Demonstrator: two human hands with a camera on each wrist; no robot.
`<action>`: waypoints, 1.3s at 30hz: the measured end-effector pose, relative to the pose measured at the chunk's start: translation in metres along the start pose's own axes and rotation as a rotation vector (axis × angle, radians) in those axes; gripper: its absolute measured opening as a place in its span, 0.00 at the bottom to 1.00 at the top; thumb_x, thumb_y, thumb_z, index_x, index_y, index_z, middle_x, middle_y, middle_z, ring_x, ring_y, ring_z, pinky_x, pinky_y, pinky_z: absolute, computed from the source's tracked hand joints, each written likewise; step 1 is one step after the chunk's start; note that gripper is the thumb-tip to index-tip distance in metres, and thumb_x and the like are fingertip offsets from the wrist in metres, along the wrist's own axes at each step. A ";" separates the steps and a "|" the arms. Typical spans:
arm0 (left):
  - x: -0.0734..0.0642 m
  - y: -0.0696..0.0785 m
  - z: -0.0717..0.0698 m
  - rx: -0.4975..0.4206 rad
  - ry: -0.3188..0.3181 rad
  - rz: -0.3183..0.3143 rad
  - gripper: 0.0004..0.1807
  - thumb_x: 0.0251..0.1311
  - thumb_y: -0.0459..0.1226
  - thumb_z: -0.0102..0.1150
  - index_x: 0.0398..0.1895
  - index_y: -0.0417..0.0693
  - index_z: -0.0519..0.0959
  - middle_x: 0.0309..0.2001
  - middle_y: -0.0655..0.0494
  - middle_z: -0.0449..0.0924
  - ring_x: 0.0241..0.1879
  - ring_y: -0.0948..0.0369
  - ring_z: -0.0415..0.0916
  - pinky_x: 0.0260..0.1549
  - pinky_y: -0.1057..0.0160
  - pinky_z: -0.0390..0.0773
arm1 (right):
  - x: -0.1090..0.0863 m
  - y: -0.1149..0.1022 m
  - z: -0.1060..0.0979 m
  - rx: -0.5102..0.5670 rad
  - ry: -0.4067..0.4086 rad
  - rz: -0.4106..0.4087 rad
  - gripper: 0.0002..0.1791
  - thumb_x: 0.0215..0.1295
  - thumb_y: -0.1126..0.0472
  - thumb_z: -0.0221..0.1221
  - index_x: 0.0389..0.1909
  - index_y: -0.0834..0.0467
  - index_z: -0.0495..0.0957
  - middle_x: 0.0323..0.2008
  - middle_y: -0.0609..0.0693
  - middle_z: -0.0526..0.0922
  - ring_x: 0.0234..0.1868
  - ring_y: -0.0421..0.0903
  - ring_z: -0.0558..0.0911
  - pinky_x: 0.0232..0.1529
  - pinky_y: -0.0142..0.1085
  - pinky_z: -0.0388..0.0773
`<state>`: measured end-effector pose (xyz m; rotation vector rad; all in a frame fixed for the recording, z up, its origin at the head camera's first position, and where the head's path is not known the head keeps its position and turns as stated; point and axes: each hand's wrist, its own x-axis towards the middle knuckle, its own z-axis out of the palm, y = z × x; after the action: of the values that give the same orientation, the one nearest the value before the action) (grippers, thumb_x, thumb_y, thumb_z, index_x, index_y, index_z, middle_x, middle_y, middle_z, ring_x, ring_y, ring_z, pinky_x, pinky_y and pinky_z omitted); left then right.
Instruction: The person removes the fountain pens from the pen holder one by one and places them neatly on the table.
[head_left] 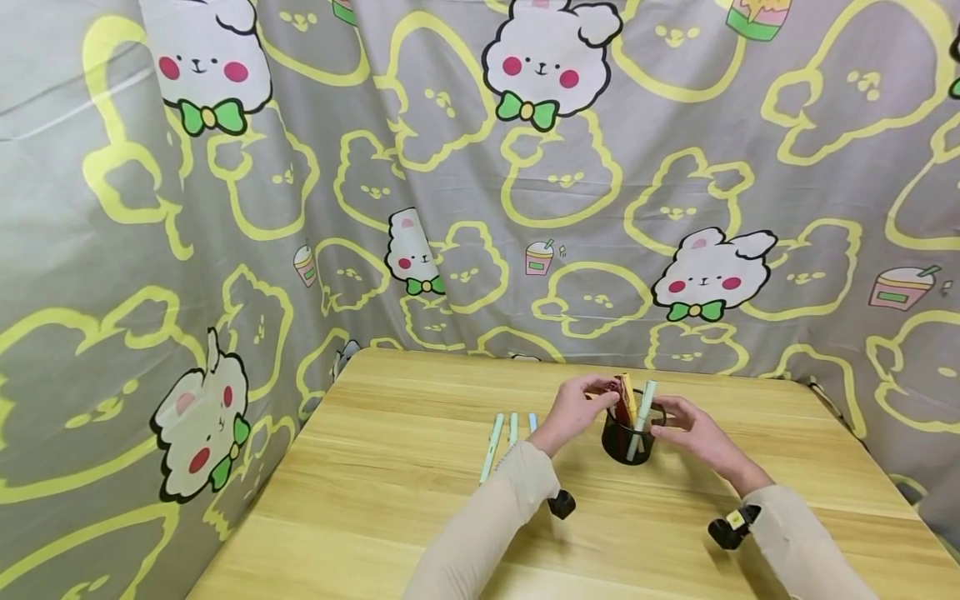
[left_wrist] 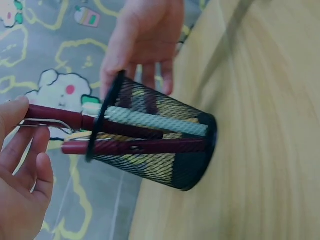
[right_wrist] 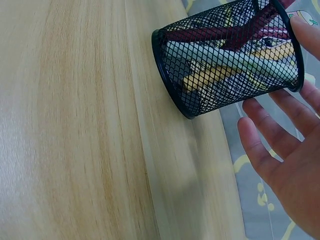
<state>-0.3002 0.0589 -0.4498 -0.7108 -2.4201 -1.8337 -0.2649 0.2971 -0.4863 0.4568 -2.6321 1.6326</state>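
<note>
In the head view a black mesh pen holder (head_left: 617,450) stands upright on the table, with dark red, yellow and pale green pens inside. My left hand (head_left: 576,410) is at its left rim. In the left wrist view the thumb and fingers pinch the end of a dark red pen (left_wrist: 55,115) with a metal clip, its lower part inside the holder. Another dark red pen (left_wrist: 75,147) leans beside it. My right hand (head_left: 701,433) is at the holder's right side, thumb at the rim (right_wrist: 296,55), the other fingers extended and loosely spread.
Several pale pens lie on the wooden table (head_left: 337,500) left of the holder, among them a green pen (head_left: 491,447) and a blue pen (head_left: 533,422), partly behind my left forearm. A patterned grey curtain (head_left: 465,183) hangs along the table's back and left edges.
</note>
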 end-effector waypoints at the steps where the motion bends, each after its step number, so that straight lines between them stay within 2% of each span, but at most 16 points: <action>1: 0.001 0.001 -0.003 -0.018 0.013 0.008 0.11 0.61 0.40 0.62 0.46 0.51 0.82 0.38 0.67 0.81 0.38 0.71 0.75 0.39 0.69 0.74 | 0.000 0.000 0.000 -0.001 0.000 -0.002 0.32 0.64 0.61 0.60 0.65 0.66 0.60 0.61 0.69 0.66 0.55 0.66 0.71 0.44 0.32 0.75; 8: 0.005 0.006 -0.032 -0.162 0.103 0.035 0.12 0.59 0.36 0.63 0.45 0.41 0.82 0.37 0.58 0.82 0.37 0.69 0.76 0.39 0.69 0.76 | 0.001 0.002 0.001 0.010 -0.003 -0.007 0.33 0.64 0.60 0.60 0.66 0.66 0.60 0.62 0.69 0.65 0.56 0.67 0.70 0.45 0.31 0.75; 12: -0.002 0.023 -0.059 -0.191 0.149 0.021 0.12 0.59 0.32 0.62 0.45 0.34 0.80 0.38 0.50 0.82 0.37 0.67 0.76 0.39 0.68 0.76 | 0.002 0.003 0.000 0.008 -0.003 -0.013 0.32 0.65 0.60 0.60 0.66 0.66 0.60 0.62 0.69 0.65 0.56 0.67 0.70 0.45 0.31 0.75; 14: -0.003 0.023 -0.073 -0.213 0.162 0.004 0.12 0.60 0.30 0.61 0.45 0.32 0.79 0.39 0.46 0.82 0.36 0.66 0.76 0.39 0.65 0.77 | 0.002 0.003 0.000 0.002 -0.004 -0.014 0.32 0.65 0.60 0.60 0.66 0.66 0.59 0.62 0.69 0.65 0.56 0.66 0.70 0.45 0.31 0.74; 17: 0.000 0.009 -0.089 -0.264 0.168 -0.023 0.14 0.61 0.31 0.60 0.47 0.31 0.78 0.40 0.47 0.82 0.35 0.67 0.76 0.39 0.59 0.78 | 0.002 0.004 0.000 -0.002 -0.004 -0.016 0.32 0.65 0.60 0.59 0.66 0.65 0.59 0.62 0.69 0.65 0.56 0.66 0.70 0.44 0.31 0.74; 21: -0.001 -0.009 -0.109 -0.252 0.184 -0.053 0.14 0.61 0.35 0.61 0.47 0.35 0.79 0.39 0.52 0.82 0.36 0.65 0.77 0.40 0.56 0.78 | 0.001 0.006 0.000 -0.011 -0.008 -0.022 0.32 0.65 0.60 0.59 0.66 0.66 0.59 0.62 0.69 0.65 0.56 0.66 0.70 0.45 0.32 0.75; 24: -0.006 -0.016 -0.122 -0.216 0.198 -0.064 0.14 0.62 0.35 0.60 0.47 0.35 0.78 0.37 0.52 0.81 0.37 0.62 0.77 0.41 0.54 0.78 | 0.001 0.007 0.000 -0.018 0.002 -0.014 0.32 0.65 0.59 0.60 0.66 0.65 0.60 0.62 0.68 0.65 0.56 0.66 0.70 0.45 0.31 0.74; 33: -0.024 -0.040 -0.165 -0.222 0.211 -0.145 0.17 0.63 0.33 0.58 0.50 0.29 0.75 0.37 0.51 0.80 0.37 0.61 0.77 0.48 0.43 0.73 | 0.000 0.008 0.000 -0.003 0.011 -0.029 0.32 0.65 0.60 0.59 0.66 0.66 0.59 0.62 0.70 0.64 0.55 0.67 0.71 0.44 0.30 0.75; 39: -0.037 -0.054 -0.189 -0.177 0.211 -0.198 0.17 0.62 0.33 0.59 0.51 0.31 0.74 0.37 0.49 0.82 0.38 0.51 0.79 0.46 0.46 0.76 | 0.001 0.009 0.000 -0.020 0.010 -0.020 0.33 0.65 0.59 0.60 0.66 0.66 0.59 0.63 0.69 0.64 0.54 0.61 0.73 0.45 0.30 0.75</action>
<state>-0.3346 -0.1384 -0.4509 -0.2728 -2.2854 -2.0937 -0.2679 0.3007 -0.4934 0.4713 -2.6253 1.5970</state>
